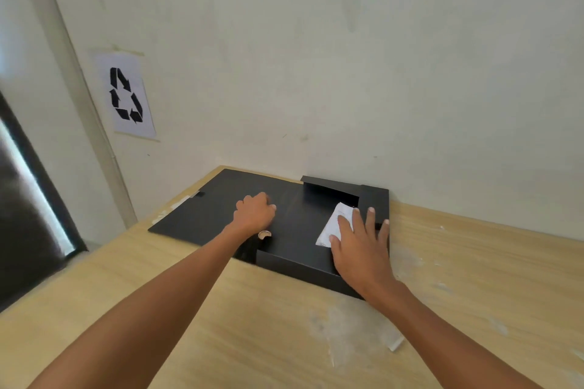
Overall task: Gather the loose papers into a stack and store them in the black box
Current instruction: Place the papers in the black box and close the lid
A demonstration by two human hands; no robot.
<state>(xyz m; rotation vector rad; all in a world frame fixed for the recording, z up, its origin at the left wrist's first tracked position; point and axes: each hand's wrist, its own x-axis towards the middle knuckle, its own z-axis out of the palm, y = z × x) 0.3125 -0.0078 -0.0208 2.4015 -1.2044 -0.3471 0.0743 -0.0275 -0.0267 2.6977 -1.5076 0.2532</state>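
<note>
A black box point(294, 265) lies open flat on the wooden table against the wall, its wide lid flap point(202, 211) spread out to the left. White papers point(335, 224) lie inside the box's right part. My right hand point(363, 240) rests flat on the papers, fingers spread, pressing them down. My left hand point(254, 213) is curled into a loose fist on the black flap near the box's middle fold. A small round finger notch point(264, 234) shows at the box's near edge.
The wooden table point(221, 325) has whitish scuffed patches near its front right. A wall rises right behind the box. A sheet with a recycling symbol point(126, 95) hangs on the wall at left. A dark window or door point(25, 208) lies beyond the table's left edge.
</note>
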